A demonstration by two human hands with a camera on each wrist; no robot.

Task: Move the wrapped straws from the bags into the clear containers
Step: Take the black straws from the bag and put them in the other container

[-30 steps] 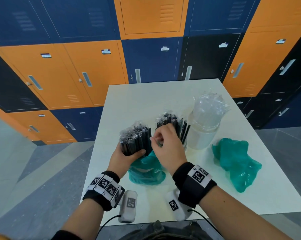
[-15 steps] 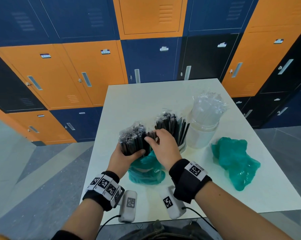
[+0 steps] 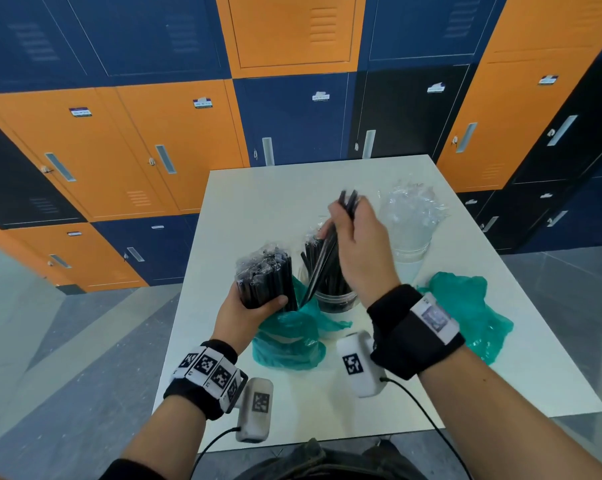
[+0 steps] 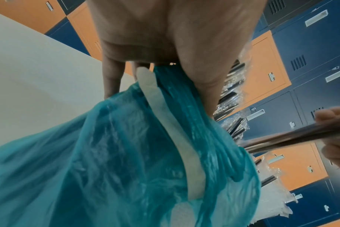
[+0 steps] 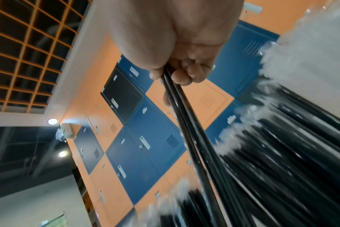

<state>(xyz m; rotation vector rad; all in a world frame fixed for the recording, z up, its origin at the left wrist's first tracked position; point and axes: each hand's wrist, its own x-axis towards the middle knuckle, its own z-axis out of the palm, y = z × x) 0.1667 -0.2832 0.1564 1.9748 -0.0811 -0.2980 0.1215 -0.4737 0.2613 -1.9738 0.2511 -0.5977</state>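
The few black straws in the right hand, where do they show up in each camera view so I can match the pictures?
Head: the straws slant through the centre, tops above the right hand, tips beside the container.
Left wrist: at the right edge, a blurred dark bar pointing left toward the green bag.
Right wrist: centre, running down from the fingers as straws.
Shared landmark: the orange and blue lockers.

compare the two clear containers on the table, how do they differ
The near container holds black wrapped straws; the far container holds clear or white ones. The right hand is over the near container with a few black straws; nothing touches the far container. Both stand upright, both clear.
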